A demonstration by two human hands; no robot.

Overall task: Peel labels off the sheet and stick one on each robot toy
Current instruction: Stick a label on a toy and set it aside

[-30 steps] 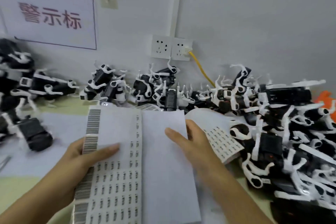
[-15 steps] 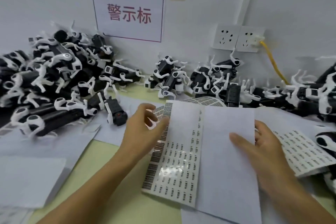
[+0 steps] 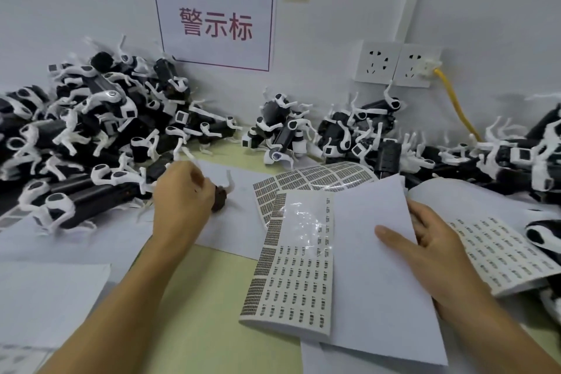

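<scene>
1. Head view: the left hand (image 3: 182, 194) reaches forward to the edge of the left pile, knuckles up, fingers curled round a black robot toy (image 3: 219, 198) whose dark end sticks out to the right of the fist.
2. The right hand (image 3: 425, 240) lies flat, fingers fairly straight, thumb pressing on a white paper sheet (image 3: 373, 276) and its fingers under the lifted top corner.
3. The label sheet (image 3: 291, 267) lies on the bench (image 3: 197, 313) between the two forearms, its long axis running away from the person, leaning slightly right at the far end; its upper part is shiny and bare of labels.
4. Another curled label sheet (image 3: 321, 174) lies beyond it, and a third (image 3: 504, 255) sits right of the right hand.
5. Heaps of black-and-white robot toys (image 3: 76, 136) line the wall (image 3: 485, 9).
</scene>
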